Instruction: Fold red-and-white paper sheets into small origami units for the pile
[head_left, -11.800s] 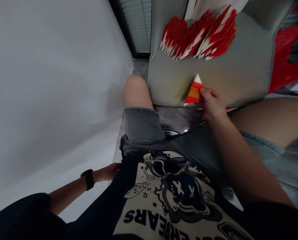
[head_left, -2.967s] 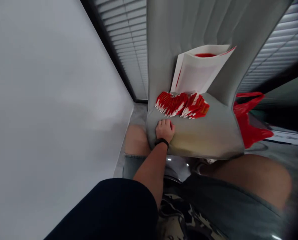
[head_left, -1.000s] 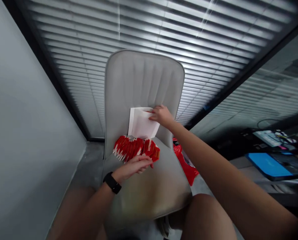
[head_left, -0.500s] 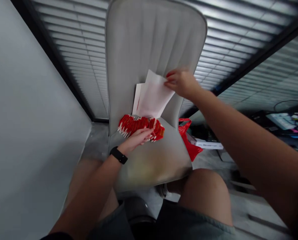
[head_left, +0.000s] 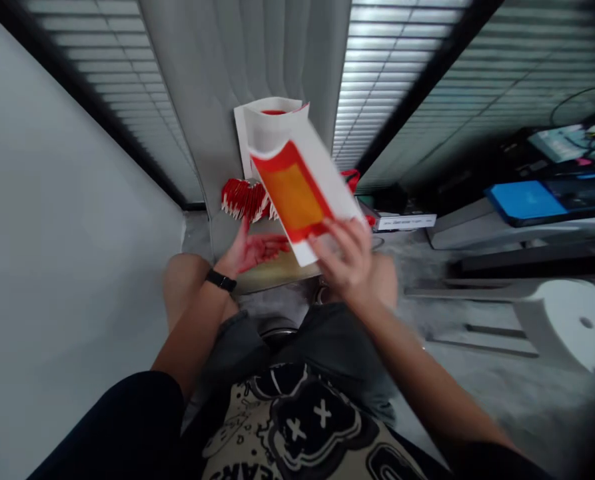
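My right hand (head_left: 347,260) grips the lower end of a white paper sheet (head_left: 330,175) that carries a red panel with an orange middle. The sheet is held tilted above the chair seat, its far end curling. My left hand (head_left: 252,251) is open, palm turned up and fingers spread, near the sheet's lower left edge; whether its fingertips touch the sheet I cannot tell. Just beyond it, a row of folded red-and-white paper pieces (head_left: 242,199) lies on the seat, partly covered by the sheet. More white sheets (head_left: 272,138) lean against the grey chair's backrest (head_left: 257,50).
A pale wall (head_left: 67,267) stands close on the left. Window blinds (head_left: 392,60) hang behind the chair. To the right are a white box (head_left: 404,221) on the floor, a blue flat item (head_left: 527,200) and a white stool (head_left: 577,320).
My right hand has brought a sheet from the backrest down toward me, and its red-and-orange side now shows. My left hand has left the red pieces and turned palm up. The view has tilted down.
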Motion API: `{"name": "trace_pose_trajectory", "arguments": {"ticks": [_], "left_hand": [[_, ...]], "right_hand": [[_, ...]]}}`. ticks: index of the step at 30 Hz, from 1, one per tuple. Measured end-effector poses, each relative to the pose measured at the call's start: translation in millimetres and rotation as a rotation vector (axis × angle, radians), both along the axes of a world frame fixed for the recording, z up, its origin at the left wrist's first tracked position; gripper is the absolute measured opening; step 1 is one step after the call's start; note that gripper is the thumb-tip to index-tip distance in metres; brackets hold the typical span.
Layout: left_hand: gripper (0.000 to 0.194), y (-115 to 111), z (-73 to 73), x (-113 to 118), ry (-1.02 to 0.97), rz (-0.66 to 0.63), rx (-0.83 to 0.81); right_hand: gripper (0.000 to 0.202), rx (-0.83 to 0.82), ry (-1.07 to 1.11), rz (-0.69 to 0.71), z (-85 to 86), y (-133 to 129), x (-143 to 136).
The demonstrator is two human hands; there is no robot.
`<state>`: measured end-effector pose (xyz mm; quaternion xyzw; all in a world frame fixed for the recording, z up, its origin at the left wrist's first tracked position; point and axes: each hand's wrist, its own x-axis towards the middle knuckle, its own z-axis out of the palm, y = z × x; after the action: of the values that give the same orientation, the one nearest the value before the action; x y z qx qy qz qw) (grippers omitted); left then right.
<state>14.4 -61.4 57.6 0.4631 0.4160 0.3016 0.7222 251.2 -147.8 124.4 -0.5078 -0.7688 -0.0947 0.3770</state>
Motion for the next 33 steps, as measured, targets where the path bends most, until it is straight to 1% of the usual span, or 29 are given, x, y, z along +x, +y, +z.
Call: {"name": "trace_pose_trajectory", "arguments": {"ticks": [1,2,3,4,5,7,9,10,12,15,18,20,22,23,24,25,27,29,31,33], "left_hand": [[0.099,-12.0,-1.8,-2.6,-0.035,-0.070,-0.102],[0.087,-22.5,-4.3,-4.9,-0.034,-0.082,-0.155],[0.070,-31.1,-7.2,-6.8,-0.006,-0.041,-0.172],[0.058,-37.7,-10.5,-8.5,0.015,-0.027,-0.190],[0.051,-42.5,-13.9,-9.8,0.027,0.016,-0.212],[0.051,-47.7,-20.9,-11.8,0.045,0.106,-0.272],[0.055,-49.5,-27.3,-12.5,0.095,0.201,-0.307],[0.056,-50.1,-30.4,-12.1,0.134,0.236,-0.301],[0.056,-51.9,-36.1,-9.9,0.204,0.280,-0.260],[0.053,-56.2,-44.0,-4.7,0.241,0.332,-0.177],[0.046,-61.4,-50.1,-2.9,0.214,0.424,-0.090],[0.053,-64.7,-52.2,-4.9,0.174,0.460,-0.073],[0.070,-67.4,-52.9,-7.9,0.118,0.443,-0.047],[0.077,-68.4,-53.0,-9.1,0.092,0.420,-0.023],[0.080,-69.1,-53.2,-9.9,0.077,0.396,0.000],[0.078,-69.4,-53.5,-10.2,0.077,0.381,0.022],[0.063,-68.8,-54.5,-9.8,0.132,0.375,0.054],[0.049,-67.0,-55.1,-9.1,0.190,0.376,0.073],[0.045,-65.3,-53.9,-9.3,0.199,0.366,0.082],[0.048,-64.6,-49.9,-10.6,0.170,0.343,0.065]], "right_hand": [[0.028,-0.141,0.024,0.024,-21.5,-16.1,-6.5],[0.027,-0.217,0.048,0.050,-42.3,-29.3,-13.3],[0.026,-0.265,0.072,0.062,-62.0,-40.0,-20.4],[0.024,-0.304,0.083,0.088,-80.1,-48.4,-27.5],[0.021,-0.322,0.101,0.099,-96.2,-55.1,-34.5],[0.021,-0.352,0.096,0.097,-121.1,-64.7,-46.8],[0.021,-0.375,0.082,0.108,-136.2,-70.4,-55.2],[0.020,-0.388,0.077,0.119,-140.4,-72.2,-57.7],[0.023,-0.415,0.072,0.145,-143.5,-74.1,-59.6],[0.033,-0.450,0.040,0.174,-140.4,-75.2,-58.0],[0.040,-0.466,-0.010,0.205,-137.0,-75.0,-55.3],[0.042,-0.469,-0.018,0.223,-137.7,-73.1,-54.0],[0.041,-0.464,-0.002,0.205,-141.1,-69.5,-52.9],[0.039,-0.461,0.016,0.179,-143.5,-67.2,-52.2],[0.036,-0.457,0.043,0.143,-146.3,-65.0,-51.3],[0.035,-0.456,0.081,0.096,-149.2,-62.8,-50.0],[0.035,-0.462,0.190,-0.021,-154.8,-59.2,-46.0],[0.041,-0.477,0.324,-0.146,-158.7,-56.4,-40.1],[0.047,-0.500,0.453,-0.230,-159.6,-53.0,-33.4],[0.057,-0.549,0.582,-0.258,-156.5,-47.6,-27.4]]}}
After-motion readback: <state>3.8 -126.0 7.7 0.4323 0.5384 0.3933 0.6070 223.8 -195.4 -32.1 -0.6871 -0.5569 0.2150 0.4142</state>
